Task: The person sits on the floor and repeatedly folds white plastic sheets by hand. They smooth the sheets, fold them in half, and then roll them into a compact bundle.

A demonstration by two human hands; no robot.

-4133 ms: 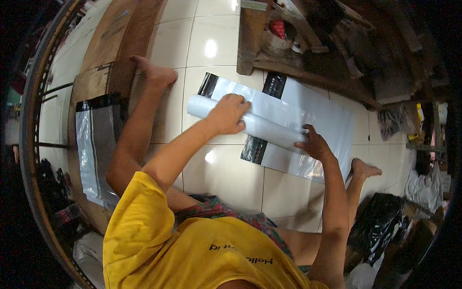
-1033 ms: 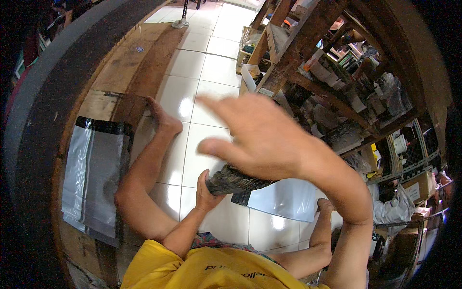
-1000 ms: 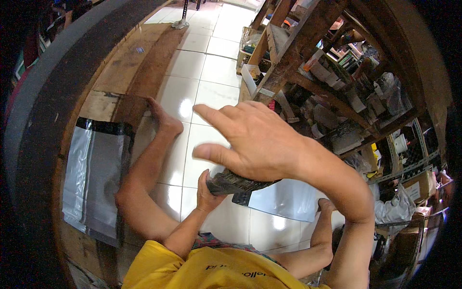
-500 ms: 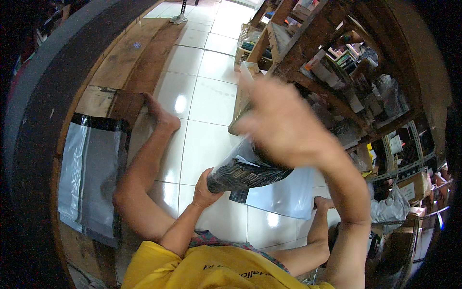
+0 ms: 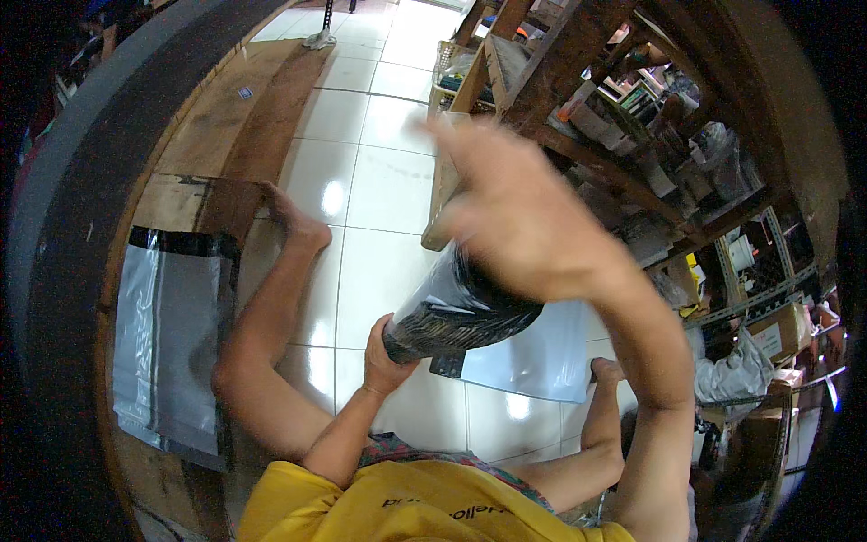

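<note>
A stack of black and grey plastic bags, curled and creased with a glossy surface, is held up in front of my body. My left hand is closed around its lower left end. Over its upper right part is my right hand, smeared by motion, with the index finger stretched to the upper left and the thumb apart from it. Whether its other fingers touch the bags is hidden. Behind and below the stack, a pale bluish-white plastic sheet with a dark edge lies over the floor between my legs.
Flat grey plastic mailer bags with a black top edge lie on the wooden planks at left. White floor tiles run ahead. Wooden shelving crammed with goods, a yellow basket and a cardboard box stand at right.
My right hand stays blurred above the stack, having shifted slightly left. The stack has tipped a little, showing more of its glossy side. My left hand keeps its grip.
</note>
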